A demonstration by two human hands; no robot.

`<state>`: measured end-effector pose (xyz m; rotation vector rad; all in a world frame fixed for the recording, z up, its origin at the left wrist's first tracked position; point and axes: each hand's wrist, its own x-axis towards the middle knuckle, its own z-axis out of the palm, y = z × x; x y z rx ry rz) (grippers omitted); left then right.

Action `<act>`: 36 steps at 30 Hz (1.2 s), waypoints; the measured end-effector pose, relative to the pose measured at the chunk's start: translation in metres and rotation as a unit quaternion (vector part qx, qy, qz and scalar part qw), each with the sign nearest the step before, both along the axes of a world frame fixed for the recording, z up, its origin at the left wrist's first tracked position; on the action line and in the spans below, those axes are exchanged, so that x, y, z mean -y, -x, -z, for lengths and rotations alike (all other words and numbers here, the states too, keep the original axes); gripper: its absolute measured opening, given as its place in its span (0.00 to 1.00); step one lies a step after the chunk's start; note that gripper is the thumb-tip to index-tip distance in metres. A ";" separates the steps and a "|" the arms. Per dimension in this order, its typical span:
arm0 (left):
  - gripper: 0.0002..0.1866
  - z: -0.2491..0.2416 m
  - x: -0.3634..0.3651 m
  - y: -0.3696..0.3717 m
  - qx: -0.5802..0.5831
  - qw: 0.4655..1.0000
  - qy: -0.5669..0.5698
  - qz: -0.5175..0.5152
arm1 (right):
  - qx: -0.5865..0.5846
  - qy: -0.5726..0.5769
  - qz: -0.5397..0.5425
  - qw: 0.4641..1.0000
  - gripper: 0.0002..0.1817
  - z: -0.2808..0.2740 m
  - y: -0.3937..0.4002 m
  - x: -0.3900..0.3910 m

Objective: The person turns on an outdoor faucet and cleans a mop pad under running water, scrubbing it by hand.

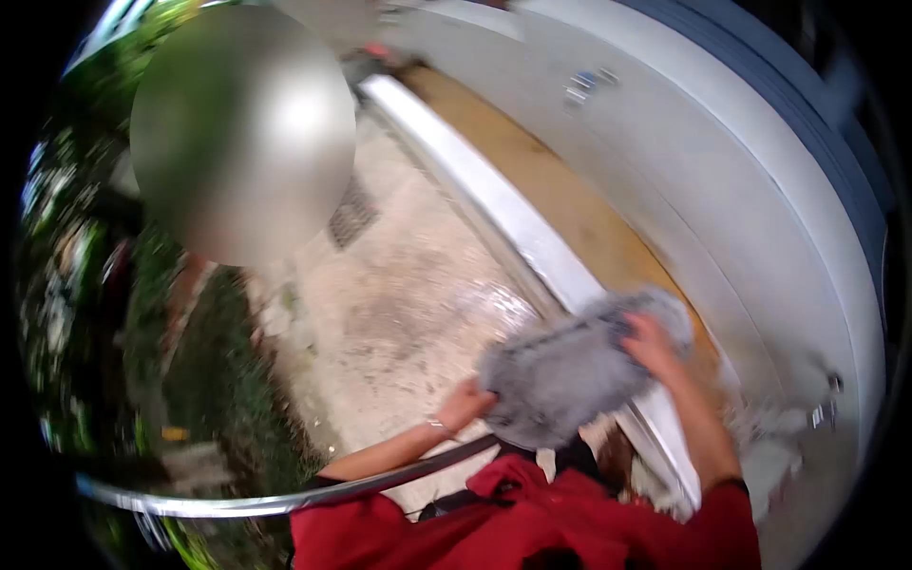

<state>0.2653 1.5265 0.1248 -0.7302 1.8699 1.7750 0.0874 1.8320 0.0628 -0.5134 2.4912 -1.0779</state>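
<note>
A grey, fluffy cloth-like item (570, 375) hangs between my two hands, in front of my red top. My left hand (465, 403) grips its left edge, fingers closed around it. At its upper right, my right hand (650, 344) presses into the grey pile with the fingers on top. The item overlaps a white ledge (513, 214); whether it touches the ledge cannot be made out. Motion blur softens its surface.
A metal rail (285, 503) curves across the lower left. Green plants (218, 370) line the left side, beside a wet, pale paved floor (399, 304) with a drain grate (352, 215). On the right stands a white wall (665, 142) with metal fittings (823, 412).
</note>
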 end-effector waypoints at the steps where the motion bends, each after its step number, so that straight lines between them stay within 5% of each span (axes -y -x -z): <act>1: 0.12 -0.013 -0.006 0.005 0.002 0.999 0.052 0.005 | 0.027 -0.002 0.009 1.000 0.24 0.018 0.016 -0.031; 2: 0.13 -0.012 -0.008 0.009 -0.006 0.999 0.030 0.018 | -0.058 -0.170 0.056 0.982 0.23 0.013 0.014 -0.044; 3: 0.13 -0.014 -0.010 0.015 -0.017 0.998 0.039 0.041 | -0.026 -0.162 0.080 0.983 0.22 0.025 0.016 -0.049; 5: 0.14 -0.035 -0.015 0.021 -0.035 0.999 0.021 0.004 | -0.076 0.032 0.071 0.994 0.21 -0.012 -0.012 0.007; 7: 0.15 -0.031 -0.015 0.022 -0.059 0.997 0.055 0.013 | -0.096 0.171 -0.108 0.975 0.21 -0.083 -0.056 0.078; 10: 0.17 -0.012 -0.009 0.018 -0.003 0.997 0.048 0.064 | -0.100 0.054 -0.194 0.974 0.23 -0.064 -0.065 0.084; 14: 0.20 0.012 -0.011 0.010 -0.036 0.999 0.006 0.019 | -0.013 -0.142 -0.013 0.990 0.25 0.008 0.000 -0.032; 16: 0.19 0.013 -0.008 0.011 -0.019 0.996 0.069 0.045 | -0.046 -0.119 0.015 0.992 0.25 -0.029 -0.005 -0.018; 18: 0.16 -0.022 -0.012 0.016 -0.076 0.989 0.117 0.045 | 0.009 0.115 -0.032 0.993 0.24 -0.062 -0.026 0.035; 19: 0.14 -0.020 -0.009 0.017 -0.088 0.988 0.110 0.055 | -0.052 0.105 -0.166 0.979 0.23 -0.099 -0.045 0.065; 21: 0.06 0.021 0.000 0.011 0.025 0.996 0.051 0.062 | 0.009 0.073 -0.259 0.963 0.22 -0.104 -0.097 0.089; 23: 0.11 -0.005 -0.007 0.002 -0.022 0.994 -0.089 -0.054 | 0.038 -0.024 -0.270 0.962 0.22 -0.053 -0.078 0.052; 27: 0.15 -0.010 -0.010 0.009 0.026 0.990 -0.112 -0.081 | 0.047 -0.270 -0.068 0.959 0.21 -0.026 -0.010 -0.050; 30: 0.20 -0.023 -0.008 0.010 0.007 0.994 -0.080 -0.071 | -0.010 -0.046 -0.070 0.996 0.21 -0.057 -0.034 -0.011; 32: 0.18 -0.020 -0.009 0.011 -0.014 0.990 -0.106 -0.088 | -0.061 0.198 -0.201 0.958 0.21 -0.086 -0.079 0.049; 36: 0.14 -0.022 -0.008 0.007 0.033 0.998 -0.031 -0.050 | 0.006 0.006 -0.240 0.971 0.21 -0.052 -0.066 0.002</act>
